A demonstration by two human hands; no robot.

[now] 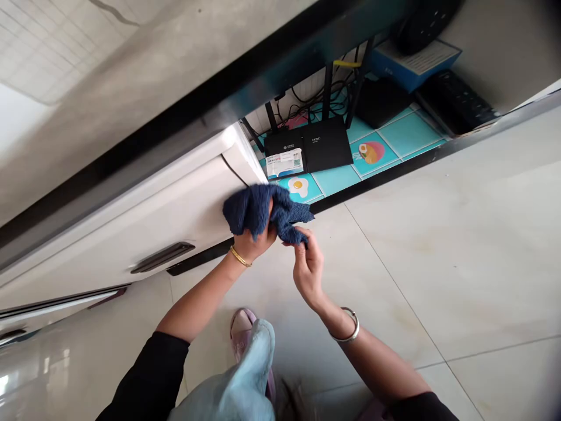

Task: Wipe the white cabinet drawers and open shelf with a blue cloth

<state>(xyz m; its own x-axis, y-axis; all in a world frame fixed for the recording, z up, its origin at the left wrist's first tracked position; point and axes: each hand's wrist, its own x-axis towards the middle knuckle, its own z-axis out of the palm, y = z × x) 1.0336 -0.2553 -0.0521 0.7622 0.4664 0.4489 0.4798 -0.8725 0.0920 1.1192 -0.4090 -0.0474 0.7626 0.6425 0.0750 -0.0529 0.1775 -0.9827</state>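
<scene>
A dark blue fluffy cloth [252, 209] is bunched up between my two hands, in front of the corner of a white drawer cabinet [193, 204]. My left hand [258, 237], with a gold bracelet at the wrist, is wrapped in the cloth, and its fingers are mostly hidden by the folds. With thumb and fingers pinched together, my right hand [308, 263] grips the cloth's lower right end. A silver bangle [352, 325] circles my right wrist.
Black routers [326, 143] with antennas and tangled cables stand on a shelf with turquoise tile-patterned covering [407, 137]. A blue box [416, 64] and a dark keypad device [460, 99] lie farther right. A dark-edged top [166, 117] overhangs the shelf. The cabinet has a dark handle [164, 257].
</scene>
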